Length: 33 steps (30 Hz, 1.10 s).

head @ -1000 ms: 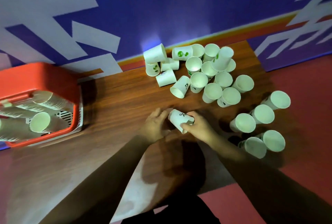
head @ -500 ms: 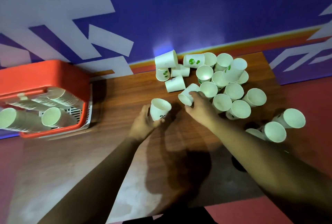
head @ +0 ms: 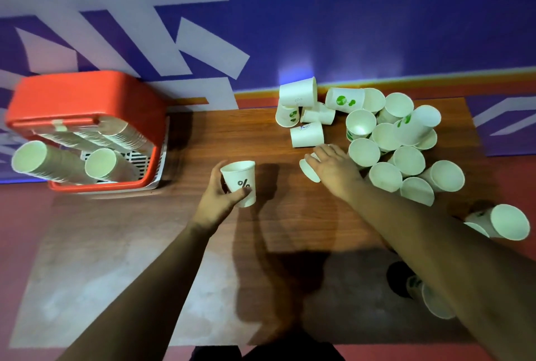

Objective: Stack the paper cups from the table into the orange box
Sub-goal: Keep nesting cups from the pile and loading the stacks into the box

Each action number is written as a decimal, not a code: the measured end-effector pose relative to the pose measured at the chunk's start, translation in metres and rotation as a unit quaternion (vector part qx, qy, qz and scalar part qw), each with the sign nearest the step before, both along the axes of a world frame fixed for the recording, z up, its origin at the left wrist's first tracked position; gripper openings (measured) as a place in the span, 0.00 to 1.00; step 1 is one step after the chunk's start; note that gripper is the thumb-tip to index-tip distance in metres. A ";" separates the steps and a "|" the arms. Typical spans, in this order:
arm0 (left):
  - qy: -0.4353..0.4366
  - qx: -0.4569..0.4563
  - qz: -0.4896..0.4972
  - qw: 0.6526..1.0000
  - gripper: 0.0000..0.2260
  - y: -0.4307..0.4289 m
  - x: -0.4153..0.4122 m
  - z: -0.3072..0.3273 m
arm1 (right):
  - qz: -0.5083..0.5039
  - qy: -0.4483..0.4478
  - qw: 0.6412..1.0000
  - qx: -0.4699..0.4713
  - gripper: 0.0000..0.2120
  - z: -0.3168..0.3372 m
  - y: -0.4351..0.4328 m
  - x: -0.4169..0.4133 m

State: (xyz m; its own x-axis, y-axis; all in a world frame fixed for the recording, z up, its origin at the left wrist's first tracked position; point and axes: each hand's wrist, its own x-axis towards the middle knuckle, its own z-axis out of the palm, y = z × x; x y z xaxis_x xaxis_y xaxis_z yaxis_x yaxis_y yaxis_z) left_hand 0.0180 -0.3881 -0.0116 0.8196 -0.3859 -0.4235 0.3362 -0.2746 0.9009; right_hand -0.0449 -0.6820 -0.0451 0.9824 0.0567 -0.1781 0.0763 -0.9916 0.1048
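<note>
Between orange box (head: 87, 94) and cup pile (head: 387, 137), left hand (head: 219, 201) gripping cup (head: 240, 182)

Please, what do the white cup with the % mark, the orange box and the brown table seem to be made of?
The white cup with the black % mark looks like thin matte paper: rolled rim, printed mark. The orange box is probably moulded plastic: smooth, rounded corners. The brown table shows wood grain, perhaps laminate, slightly glossy.
</note>
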 end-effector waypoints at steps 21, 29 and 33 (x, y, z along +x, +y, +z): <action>-0.162 0.014 0.123 0.979 0.31 0.203 0.085 0.055 | -0.144 0.016 0.897 0.417 0.37 0.072 0.238 0.078; -0.270 0.084 0.150 0.947 0.34 0.250 0.138 0.052 | -0.189 -0.034 0.869 0.455 0.36 0.089 0.310 0.101; -0.275 0.126 0.113 0.946 0.35 0.251 0.152 0.041 | -0.210 -0.073 0.853 0.473 0.34 0.094 0.323 0.108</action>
